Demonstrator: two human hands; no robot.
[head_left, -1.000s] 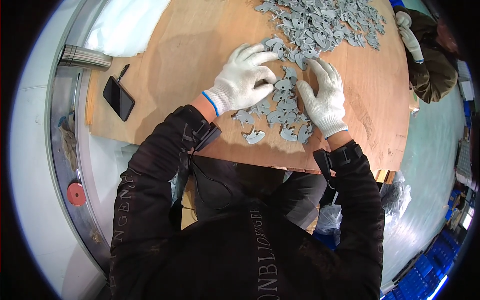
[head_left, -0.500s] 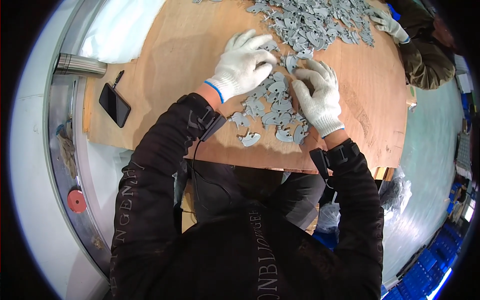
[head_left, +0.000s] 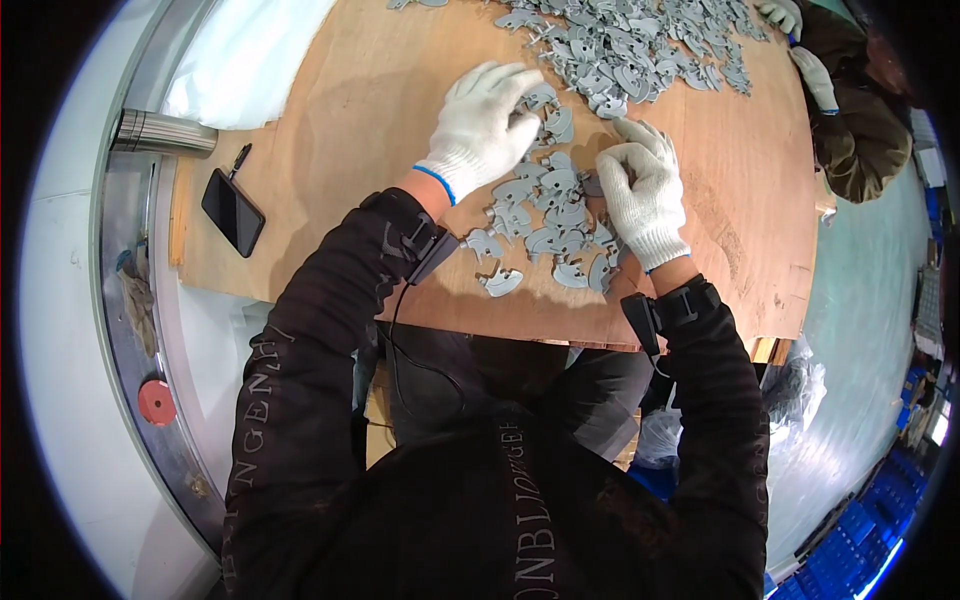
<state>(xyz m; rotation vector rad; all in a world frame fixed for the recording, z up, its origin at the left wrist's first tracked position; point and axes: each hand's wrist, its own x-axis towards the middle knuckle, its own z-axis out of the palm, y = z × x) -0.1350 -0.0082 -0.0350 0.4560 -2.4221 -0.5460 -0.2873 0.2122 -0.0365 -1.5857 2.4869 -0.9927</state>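
My left hand (head_left: 485, 130), in a white knit glove with a blue cuff edge, rests over the table. Its thumb is apart from its bent fingers, and the fingertips reach a grey curved part (head_left: 541, 98). Another grey part (head_left: 559, 126) lies beside the thumb. To the right, my right hand (head_left: 643, 195), gloved alike, has thumb and index finger bent together in a pinch; whatever is between them is hidden. Next to its palm side lies a loose group of the same flat grey parts (head_left: 545, 210), with hooked outlines and small holes.
A large heap of grey parts (head_left: 630, 50) covers the far side of the wooden table (head_left: 360, 150). A phone (head_left: 233, 212), a pen (head_left: 240, 160), a metal cylinder (head_left: 165, 133) and white sheeting (head_left: 245, 60) are at left. A co-worker's gloved hand (head_left: 815, 78) is at far right.
My right hand has drawn away from my left, and its fingers have curled in. The part between my hands now lies by my left thumb. The co-worker's hand has moved back from the heap.
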